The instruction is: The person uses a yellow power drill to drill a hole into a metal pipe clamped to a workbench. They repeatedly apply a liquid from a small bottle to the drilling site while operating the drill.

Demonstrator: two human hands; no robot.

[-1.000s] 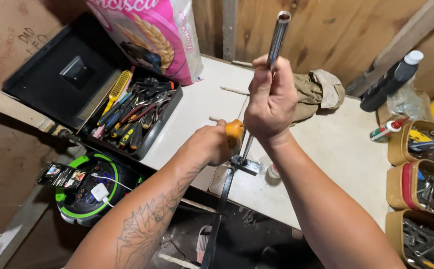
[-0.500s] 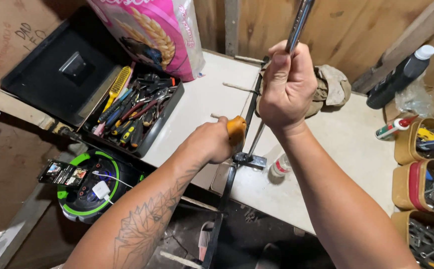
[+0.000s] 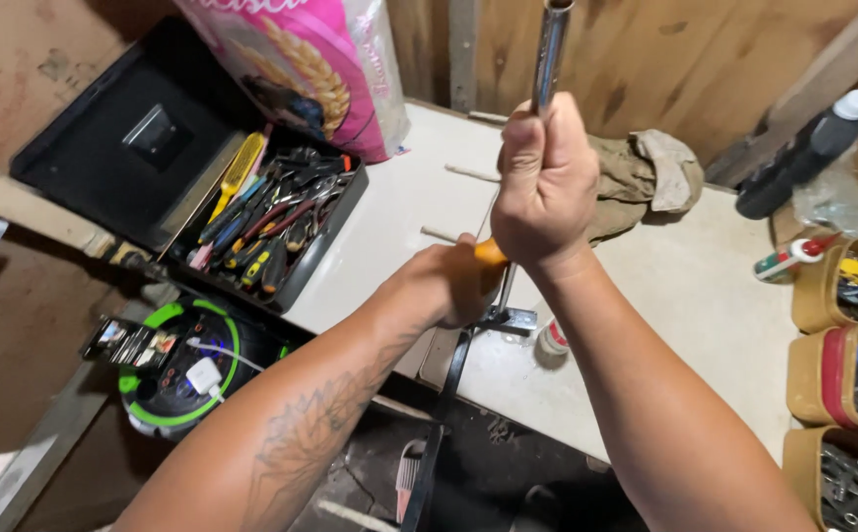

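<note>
My right hand [image 3: 545, 182] is clenched around a shiny metal tube [image 3: 551, 44] that stands nearly upright over the white workbench [image 3: 685, 296]. Just below and to the left, my left hand [image 3: 446, 286] grips an orange tool handle [image 3: 491, 254] next to the tube's lower end. A small metal bracket [image 3: 511, 318] sits at the base of the tube near the bench's front edge, with a dark strap or bar [image 3: 441, 414] hanging down from it. What the orange-handled tool's tip touches is hidden by my hands.
An open black toolbox [image 3: 168, 148] full of screwdrivers and pliers sits at left, with a pink bag [image 3: 296, 64] behind it. A green and black cable reel [image 3: 187, 360] is below. A rag [image 3: 651, 172], a dark bottle [image 3: 808, 148] and several bins of hardware [image 3: 848, 355] stand right.
My right hand with the metal tube has shifted slightly right and up in view. My left hand stays on the orange handle at the tube's base.
</note>
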